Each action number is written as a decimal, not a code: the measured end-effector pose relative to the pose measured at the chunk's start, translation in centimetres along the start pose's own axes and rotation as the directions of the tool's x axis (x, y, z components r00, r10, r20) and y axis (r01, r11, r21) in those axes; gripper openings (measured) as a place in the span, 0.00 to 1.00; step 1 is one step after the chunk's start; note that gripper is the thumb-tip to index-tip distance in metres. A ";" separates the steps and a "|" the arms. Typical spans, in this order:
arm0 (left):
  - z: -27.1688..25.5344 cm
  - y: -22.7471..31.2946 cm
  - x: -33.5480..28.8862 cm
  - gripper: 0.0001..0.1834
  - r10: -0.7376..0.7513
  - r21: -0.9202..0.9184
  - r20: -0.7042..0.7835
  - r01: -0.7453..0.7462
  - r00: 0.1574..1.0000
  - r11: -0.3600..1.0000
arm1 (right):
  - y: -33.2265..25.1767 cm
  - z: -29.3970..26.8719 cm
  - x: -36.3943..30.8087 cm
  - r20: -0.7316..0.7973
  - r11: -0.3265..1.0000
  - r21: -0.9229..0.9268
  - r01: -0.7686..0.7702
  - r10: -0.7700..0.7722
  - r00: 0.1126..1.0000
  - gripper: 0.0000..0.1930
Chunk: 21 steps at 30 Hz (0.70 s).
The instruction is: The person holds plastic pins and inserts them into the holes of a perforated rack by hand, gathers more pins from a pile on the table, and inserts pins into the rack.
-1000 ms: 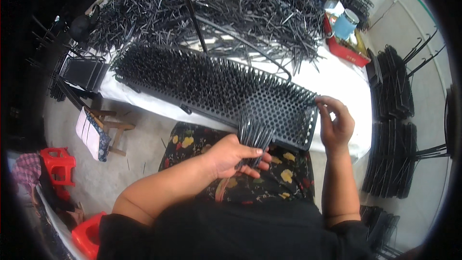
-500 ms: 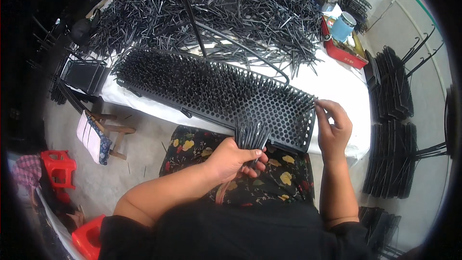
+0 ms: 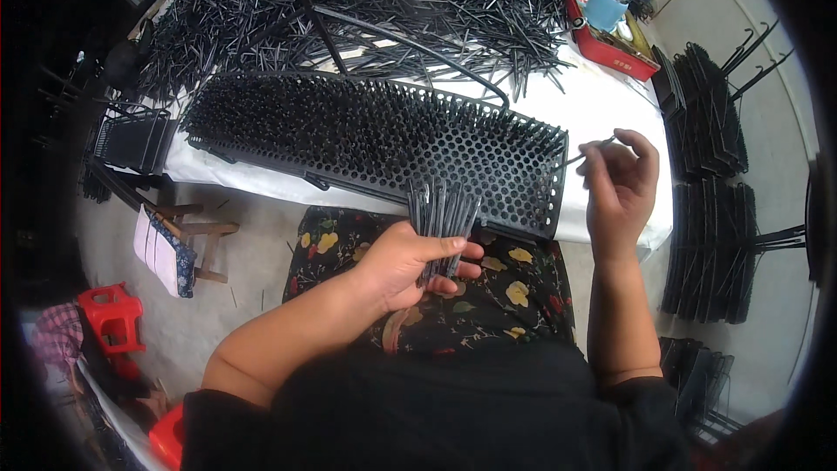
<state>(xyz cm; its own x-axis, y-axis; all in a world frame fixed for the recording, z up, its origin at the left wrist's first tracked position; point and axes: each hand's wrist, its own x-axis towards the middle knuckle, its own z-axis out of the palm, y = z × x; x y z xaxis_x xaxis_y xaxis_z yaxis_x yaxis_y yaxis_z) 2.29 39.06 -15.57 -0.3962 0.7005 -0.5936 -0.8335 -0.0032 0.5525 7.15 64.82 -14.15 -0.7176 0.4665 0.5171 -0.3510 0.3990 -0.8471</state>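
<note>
The far edge of the heap of loose black sticks (image 3: 410,9) is being cut off by the top of the picture, and single sticks in it cannot be told apart. The lower ends of the bundle of sticks (image 3: 440,214) are being hidden inside the left hand (image 3: 410,266), which is clenched around them over the flowered lap (image 3: 506,283).

The sticks are thin, straight and dark, with a dull sheen. The black rack (image 3: 384,148) is long and flat, pierced with round holes in a honeycomb pattern; its left part is being filled by upright sticks, its right end showing bare holes. It is being borne by a table under a white cloth (image 3: 602,113).

A single stick (image 3: 586,153) is being pinched between thumb and fingertips of the right hand (image 3: 621,187), just beside the rack's right end. The bundle is being held at the rack's near edge.
</note>
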 end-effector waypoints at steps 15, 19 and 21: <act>0.3 -0.5 0.3 0.12 0.041 -0.003 -0.009 -0.041 0.999 0.999 | 0.9 0.7 0.9 0.037 0.888 -0.412 0.203 -0.207 0.978 0.15; 0.4 -0.4 0.4 0.13 0.059 0.030 -0.029 -0.059 0.998 0.998 | 0.8 0.5 1.4 0.178 0.743 -0.566 0.357 -0.313 0.933 0.08; 0.4 -0.5 0.3 0.13 0.061 0.031 -0.036 -0.060 0.997 0.998 | 0.4 0.7 1.3 0.260 0.630 -0.642 0.437 -0.357 0.897 0.06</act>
<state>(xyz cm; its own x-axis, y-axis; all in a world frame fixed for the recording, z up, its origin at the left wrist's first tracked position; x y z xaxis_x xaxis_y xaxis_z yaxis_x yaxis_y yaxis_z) 2.73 39.58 -15.75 -0.4599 0.6728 -0.5796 -0.7958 -0.0227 0.6051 5.66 65.02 -13.94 -0.6747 0.0711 0.7346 -0.1487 0.9619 -0.2296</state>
